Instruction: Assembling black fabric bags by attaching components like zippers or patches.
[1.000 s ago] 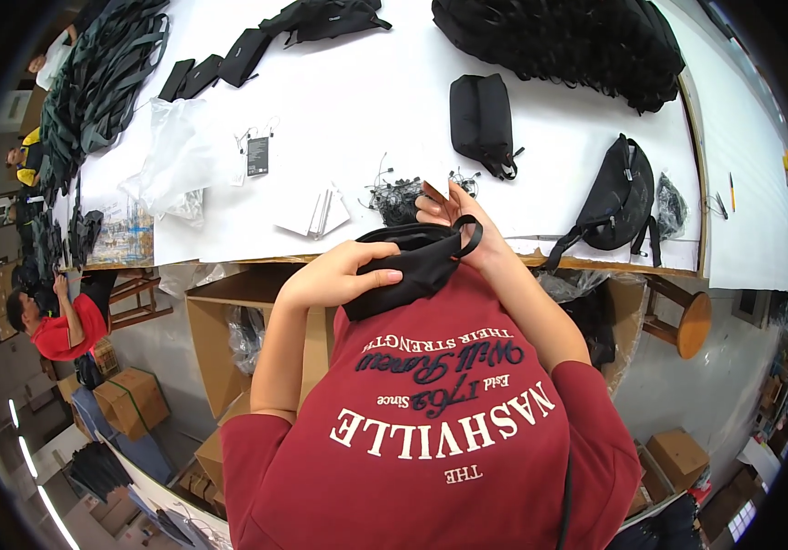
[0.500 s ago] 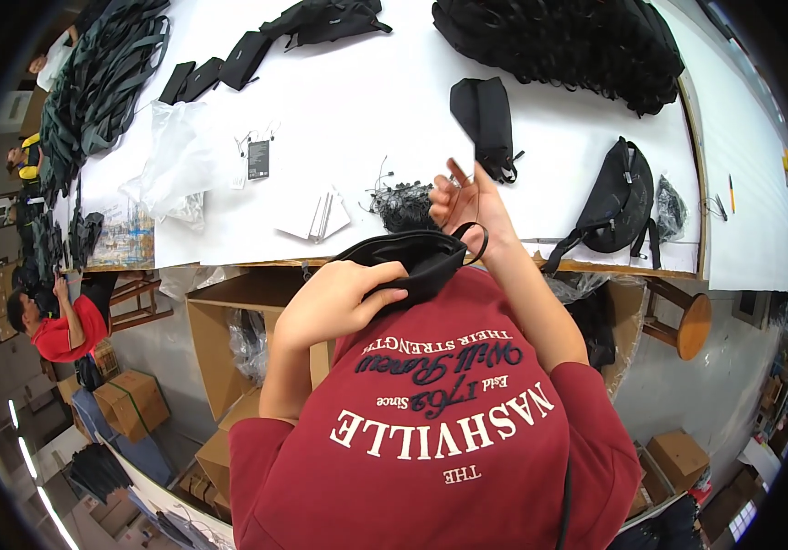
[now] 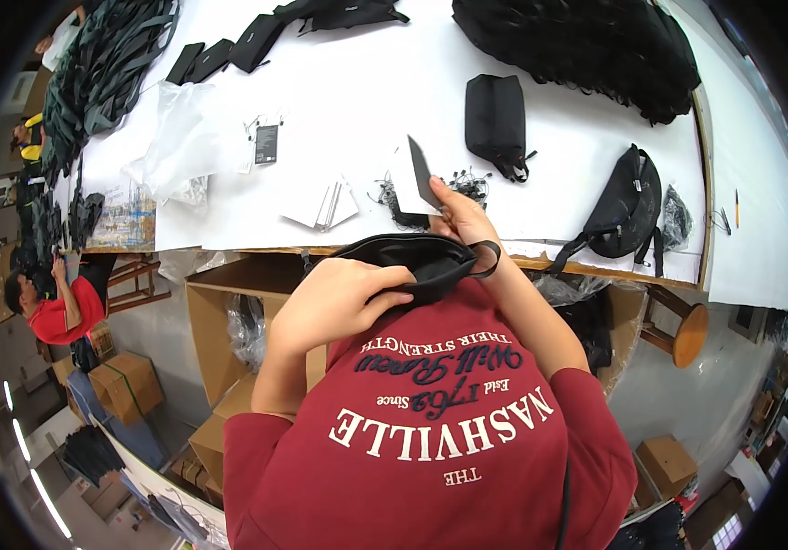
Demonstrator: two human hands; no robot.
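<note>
Ideally, the left grip [image 3: 344, 298], clamped on the rim of the black pouch [image 3: 444, 266] just right of it, should steady the mouth; the right grip [image 3: 461, 218], clamped on a dark-and-white card [image 3: 422, 172], should pinch lightly, clear of black strings [image 3: 475, 188] beside it.

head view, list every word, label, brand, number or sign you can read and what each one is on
Red shirt: white lettering and dark script, readable though upside down; I won't copy the wording.
Black tag on the table: fine pale print, too small to read.
Black bag at the top: small pale mark, too small to read.
Dark card in the right hand: no print can be made out.
</note>
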